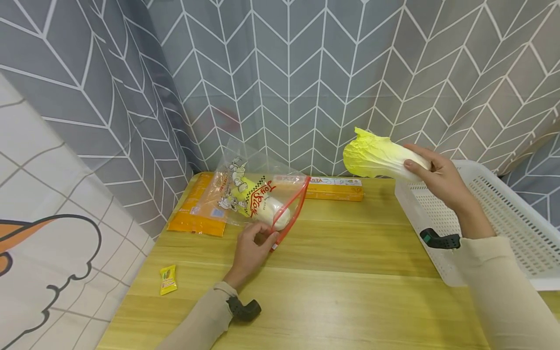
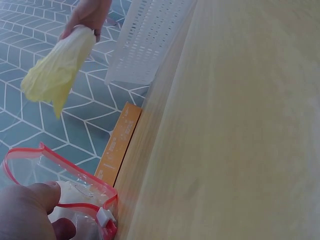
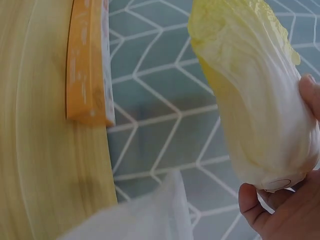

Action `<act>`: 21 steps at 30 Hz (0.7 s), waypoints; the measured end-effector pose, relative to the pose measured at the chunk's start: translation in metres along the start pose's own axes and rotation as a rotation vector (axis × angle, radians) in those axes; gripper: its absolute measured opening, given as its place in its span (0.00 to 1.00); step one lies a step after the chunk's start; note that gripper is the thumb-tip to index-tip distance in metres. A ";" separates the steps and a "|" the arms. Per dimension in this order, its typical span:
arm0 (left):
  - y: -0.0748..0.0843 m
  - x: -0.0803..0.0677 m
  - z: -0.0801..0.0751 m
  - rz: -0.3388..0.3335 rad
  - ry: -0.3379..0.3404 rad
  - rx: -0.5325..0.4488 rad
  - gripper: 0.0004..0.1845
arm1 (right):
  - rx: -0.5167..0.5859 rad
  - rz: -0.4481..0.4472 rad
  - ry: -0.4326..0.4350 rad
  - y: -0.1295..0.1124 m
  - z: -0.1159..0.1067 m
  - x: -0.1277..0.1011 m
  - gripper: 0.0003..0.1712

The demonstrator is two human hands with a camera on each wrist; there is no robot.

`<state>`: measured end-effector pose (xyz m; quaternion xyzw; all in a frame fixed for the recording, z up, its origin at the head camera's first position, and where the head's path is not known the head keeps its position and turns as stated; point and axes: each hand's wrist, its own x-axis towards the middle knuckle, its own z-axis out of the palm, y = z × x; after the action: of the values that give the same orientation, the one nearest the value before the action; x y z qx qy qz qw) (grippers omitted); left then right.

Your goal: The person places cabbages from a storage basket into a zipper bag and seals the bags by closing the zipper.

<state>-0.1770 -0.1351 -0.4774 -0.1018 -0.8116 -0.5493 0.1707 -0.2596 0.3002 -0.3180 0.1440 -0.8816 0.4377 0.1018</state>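
My right hand [image 1: 442,177] grips a napa cabbage [image 1: 380,155] by its white base, holding it up beside the basket with the yellow leafy end toward the left. In the right wrist view the cabbage [image 3: 255,95] fills the upper right, fingers round its base. My left hand [image 1: 253,250] pinches the red-edged mouth of a clear zip bag [image 1: 232,180] printed with red lettering. Inside that bag lies another cabbage [image 1: 271,211], white end toward the opening. The left wrist view shows the bag's mouth spread apart, with a white slider [image 2: 105,217] at its corner.
A white perforated basket [image 1: 465,170] stands at the right of the wooden table [image 1: 332,296]. Along the back edge lies an orange box [image 1: 337,189]. An orange packet [image 1: 197,223] sits partly under the bag, and a small yellow wrapped packet [image 1: 168,280] lies front left.
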 end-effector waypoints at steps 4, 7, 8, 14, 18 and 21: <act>-0.001 0.000 0.000 0.003 0.006 -0.004 0.06 | 0.016 -0.008 -0.028 -0.011 0.016 0.006 0.29; -0.002 0.000 -0.001 0.009 0.008 0.000 0.06 | 0.037 -0.023 -0.052 -0.016 0.026 0.010 0.29; -0.002 0.000 -0.001 0.009 0.008 0.002 0.06 | 0.049 -0.024 -0.059 -0.018 0.029 0.010 0.29; 0.000 0.001 -0.001 -0.001 0.001 0.008 0.06 | 0.108 -0.035 -0.092 -0.022 0.049 0.009 0.29; 0.000 0.000 0.000 -0.005 0.000 -0.001 0.06 | 0.162 -0.042 -0.094 -0.022 0.065 0.005 0.29; -0.001 0.000 0.000 -0.009 0.002 -0.014 0.06 | 0.238 -0.047 -0.111 -0.020 0.076 0.003 0.29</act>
<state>-0.1774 -0.1350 -0.4779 -0.0989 -0.8080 -0.5560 0.1682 -0.2592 0.2272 -0.3471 0.1998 -0.8241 0.5281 0.0453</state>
